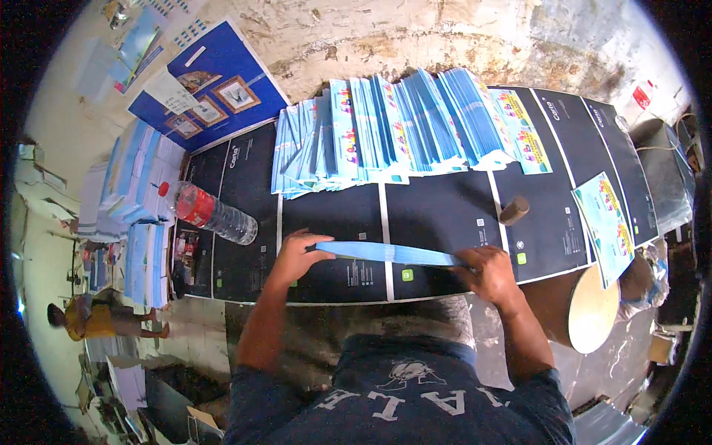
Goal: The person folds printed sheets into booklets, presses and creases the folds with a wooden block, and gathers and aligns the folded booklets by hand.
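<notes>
Between my two hands a thin stack of light-blue paper sheets [393, 253] is held edge-up, bowed slightly, just above the near edge of the black table. My left hand [298, 256] grips its left end between thumb and fingers. Its right end is pinched in my right hand [486, 271], whose fingertips are partly hidden. Beyond my hands lies a long row of leaning blue printed booklets [400, 126], fanned against each other. A short brown cylinder [515, 210] stands on the table, up and right of my right hand.
A clear plastic bottle [215, 213] with a red cap lies tilted at left, beside piled paper stacks [137, 178]. A colourful printed sheet [604, 226] overhangs the right edge, above a round-topped stool [593, 310]. A blue picture board [215, 89] leans at back left. Another person [104, 319] is far left.
</notes>
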`<state>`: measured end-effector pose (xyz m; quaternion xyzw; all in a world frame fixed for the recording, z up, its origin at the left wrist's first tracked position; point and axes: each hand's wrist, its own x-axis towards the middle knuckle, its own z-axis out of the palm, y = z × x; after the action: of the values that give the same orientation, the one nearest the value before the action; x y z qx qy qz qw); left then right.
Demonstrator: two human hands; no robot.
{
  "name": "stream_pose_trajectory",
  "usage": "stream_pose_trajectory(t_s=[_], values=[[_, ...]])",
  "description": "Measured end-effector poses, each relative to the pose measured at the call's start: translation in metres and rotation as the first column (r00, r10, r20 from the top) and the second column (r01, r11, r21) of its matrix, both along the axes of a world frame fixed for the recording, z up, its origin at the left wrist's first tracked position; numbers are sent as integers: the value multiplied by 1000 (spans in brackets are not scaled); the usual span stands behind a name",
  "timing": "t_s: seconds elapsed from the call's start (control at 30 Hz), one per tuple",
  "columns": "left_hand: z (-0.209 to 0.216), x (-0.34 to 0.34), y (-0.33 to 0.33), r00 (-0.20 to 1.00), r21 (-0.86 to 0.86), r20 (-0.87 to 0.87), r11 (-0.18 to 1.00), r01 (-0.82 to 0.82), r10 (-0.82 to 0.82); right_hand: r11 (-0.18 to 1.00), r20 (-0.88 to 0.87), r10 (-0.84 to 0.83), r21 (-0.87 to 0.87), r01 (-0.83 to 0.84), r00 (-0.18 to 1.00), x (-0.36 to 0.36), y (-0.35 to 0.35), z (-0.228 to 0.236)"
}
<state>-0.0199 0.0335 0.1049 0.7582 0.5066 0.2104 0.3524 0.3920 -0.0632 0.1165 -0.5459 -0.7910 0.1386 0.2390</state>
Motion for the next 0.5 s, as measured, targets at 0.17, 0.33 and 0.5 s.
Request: stream_pose_trajectory(t_s=[0.17, 0.33, 0.5], values=[[-19, -3, -3, 997, 109, -55, 993, -55, 61, 999, 38, -19, -35, 20, 999, -2, 2, 1], [-36, -7, -7, 963, -99, 233, 988, -115, 136, 999, -14, -26, -22, 26, 1000, -3, -1, 3], [-34, -6, -14, 953, -186, 229, 970, -159, 200, 996, -140, -81, -57, 74, 987, -4, -6, -13]])
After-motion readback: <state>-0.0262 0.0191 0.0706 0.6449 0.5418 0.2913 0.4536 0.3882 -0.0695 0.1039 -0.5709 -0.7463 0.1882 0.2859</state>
